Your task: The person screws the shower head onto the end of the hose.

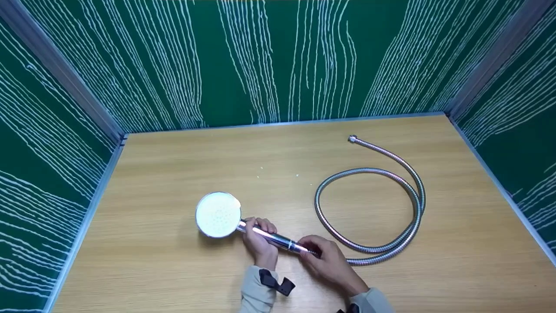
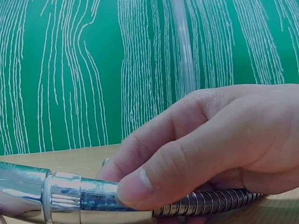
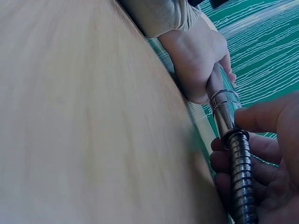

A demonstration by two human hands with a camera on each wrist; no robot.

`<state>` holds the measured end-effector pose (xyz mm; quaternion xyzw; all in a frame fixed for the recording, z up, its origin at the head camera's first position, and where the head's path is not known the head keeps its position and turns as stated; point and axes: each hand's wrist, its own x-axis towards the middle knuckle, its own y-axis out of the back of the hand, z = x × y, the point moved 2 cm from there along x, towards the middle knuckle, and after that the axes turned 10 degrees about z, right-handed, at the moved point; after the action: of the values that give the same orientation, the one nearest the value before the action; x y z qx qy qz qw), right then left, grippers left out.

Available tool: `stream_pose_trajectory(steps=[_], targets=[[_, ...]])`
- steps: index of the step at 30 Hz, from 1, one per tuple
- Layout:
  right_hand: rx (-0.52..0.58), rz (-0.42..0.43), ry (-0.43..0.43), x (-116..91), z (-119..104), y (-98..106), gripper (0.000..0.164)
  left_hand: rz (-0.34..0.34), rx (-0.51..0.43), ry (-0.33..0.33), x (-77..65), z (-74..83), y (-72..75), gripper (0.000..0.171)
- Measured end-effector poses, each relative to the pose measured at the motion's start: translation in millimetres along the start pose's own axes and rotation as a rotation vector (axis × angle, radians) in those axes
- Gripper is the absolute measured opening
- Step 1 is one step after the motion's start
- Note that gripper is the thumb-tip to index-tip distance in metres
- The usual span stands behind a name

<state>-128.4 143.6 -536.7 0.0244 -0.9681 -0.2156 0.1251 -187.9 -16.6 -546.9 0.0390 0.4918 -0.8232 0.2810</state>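
We see the shower head (image 1: 218, 214) near and left of centre on the counter (image 1: 152, 174), spray face up, its handle (image 1: 278, 240) slanting right and nearer. The left hand (image 1: 261, 248) wraps its fingers round the handle; the right hand (image 1: 329, 263) pinches the smooth collar (image 2: 98, 196) where the hose (image 1: 369, 170) meets the handle. The hose loops off to the right, its free end (image 1: 352, 138) lying far from both hands. We judge the step in hand to be working this joint, though we cannot tell whether the collar is being tightened or loosened. The next move, as we read it, calls for bracing the handle and twisting the collar, with both in line.
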Motion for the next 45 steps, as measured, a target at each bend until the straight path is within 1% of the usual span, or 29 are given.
stream_pose_trajectory(steps=[6, 9, 12, 15, 18, 22, 25, 29, 33, 36, 38, 41, 45], targets=[[0.009, 0.024, 0.026, -0.8, -0.6, 0.2, 0.027, 0.000, 0.002, -0.006, 0.9, -0.4, 0.4, 0.028], [0.022, 0.052, 0.061, -0.9, 0.9, -1.0, 0.034, -0.002, -0.001, -0.009, 1.2, -0.8, 0.8, 0.027], [0.037, 0.071, 0.097, -0.5, 1.2, -2.0, 0.037, 0.000, 0.001, -0.006, 1.4, -1.0, 1.1, 0.026], [0.043, 0.064, 0.105, 0.2, 1.5, -2.0, 0.034, 0.002, -0.002, -0.003, 1.1, -0.7, 0.6, 0.026], [0.053, 0.041, 0.067, 0.5, 1.8, -0.7, 0.031, 0.005, -0.011, -0.002, 0.6, -0.2, 0.3, 0.026], [0.079, 0.030, 0.044, 0.4, 2.2, 0.4, 0.029, 0.007, -0.016, -0.002, 0.4, 0.1, 0.1, 0.025], [0.087, 0.037, 0.060, 0.1, 2.9, -0.4, 0.028, 0.002, -0.013, 0.000, 0.4, 0.0, 0.4, 0.025], [0.060, 0.057, 0.087, 0.1, 2.0, -1.7, 0.027, -0.008, -0.006, 0.006, 0.3, 0.0, 0.8, 0.026], [0.051, 0.072, 0.102, 0.0, -9.9, -0.2, 0.026, -0.008, -0.006, 0.008, 0.3, -0.1, 0.7, 0.026], [0.060, 0.066, 0.098, -0.2, -25.0, 3.6, 0.024, -0.007, -0.002, 0.000, 0.7, -0.7, 1.2, 0.025], [0.065, 0.059, 0.092, -0.1, -30.9, 5.6, 0.023, -0.008, 0.004, -0.009, 0.9, -1.2, 1.6, 0.025], [0.060, 0.047, 0.070, 0.1, -25.9, 4.3, 0.022, -0.009, 0.009, -0.020, 0.9, -1.6, 2.1, 0.024], [0.043, 0.037, 0.039, 0.0, -6.8, -0.6, 0.023, -0.008, 0.009, -0.025, 0.8, -1.7, 2.4, 0.023]])
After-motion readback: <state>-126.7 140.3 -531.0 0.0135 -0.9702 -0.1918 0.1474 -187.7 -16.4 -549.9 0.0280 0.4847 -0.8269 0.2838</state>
